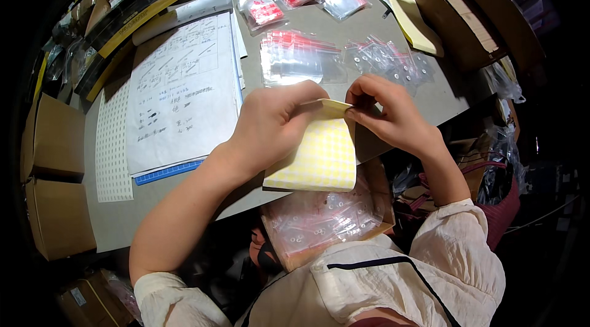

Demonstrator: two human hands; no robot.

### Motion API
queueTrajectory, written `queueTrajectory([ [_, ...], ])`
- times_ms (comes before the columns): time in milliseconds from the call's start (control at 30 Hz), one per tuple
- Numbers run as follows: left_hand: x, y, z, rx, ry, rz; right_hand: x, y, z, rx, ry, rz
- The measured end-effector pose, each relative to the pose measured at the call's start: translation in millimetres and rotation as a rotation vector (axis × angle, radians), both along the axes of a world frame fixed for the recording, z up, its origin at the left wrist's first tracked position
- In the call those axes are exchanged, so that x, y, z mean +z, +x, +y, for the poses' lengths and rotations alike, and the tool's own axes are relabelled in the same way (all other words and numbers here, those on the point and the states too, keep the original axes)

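Note:
A sheet of small yellow round stickers point(316, 152) hangs over the near table edge, its upper part folded back. Gripping it by the upper left side is my left hand point(273, 121), thumb along the fold. My right hand point(393, 112) pinches the upper right corner between thumb and fingertips; whether a loose sticker is there too cannot be made out. Just beyond my hands lie a fanned stack of flat clear zip bags point(295, 60) with red tops and, to its right, several zip bags with small white ring-like parts point(390, 60).
Below the sheet, an open cardboard box point(387, 219) holds filled bags. Left are handwritten papers point(178, 93) on a blue board point(169, 171) and a dotted white sheet point(115, 149). Bag packs point(261, 9), a yellow pad point(413, 23) and cartons point(61, 136) edge the table.

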State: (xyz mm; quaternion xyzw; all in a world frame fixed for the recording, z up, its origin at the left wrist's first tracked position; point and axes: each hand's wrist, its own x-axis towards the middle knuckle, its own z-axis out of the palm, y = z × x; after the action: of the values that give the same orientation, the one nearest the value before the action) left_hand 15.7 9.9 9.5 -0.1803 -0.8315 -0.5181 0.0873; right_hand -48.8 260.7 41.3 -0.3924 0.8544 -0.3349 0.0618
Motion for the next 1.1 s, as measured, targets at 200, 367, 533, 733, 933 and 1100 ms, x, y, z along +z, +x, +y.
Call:
queueTrajectory([
  [200,1,1,-1,0.003,-0.033,0.104,4,4,-1,-0.052,-0.052,-0.066],
  [367,-1,-1,0,0.043,0.146,-0.126,-4,10,-8,-0.04,-0.114,0.248],
  [533,-1,-5,-2,0.075,0.184,-0.218,-12,13,-15,-0.031,-0.085,0.566],
  [733,-2,-7,-2,0.091,0.229,-0.285,-9,16,-15,-0.116,-0.13,0.303],
  [933,-3,-7,-1,0.09,0.209,-0.248,-11,11,-4,-0.095,-0.063,0.304],
  [1100,0,-7,-2,0.084,0.226,-0.311,-14,13,-8,-0.079,-0.041,0.5],
])
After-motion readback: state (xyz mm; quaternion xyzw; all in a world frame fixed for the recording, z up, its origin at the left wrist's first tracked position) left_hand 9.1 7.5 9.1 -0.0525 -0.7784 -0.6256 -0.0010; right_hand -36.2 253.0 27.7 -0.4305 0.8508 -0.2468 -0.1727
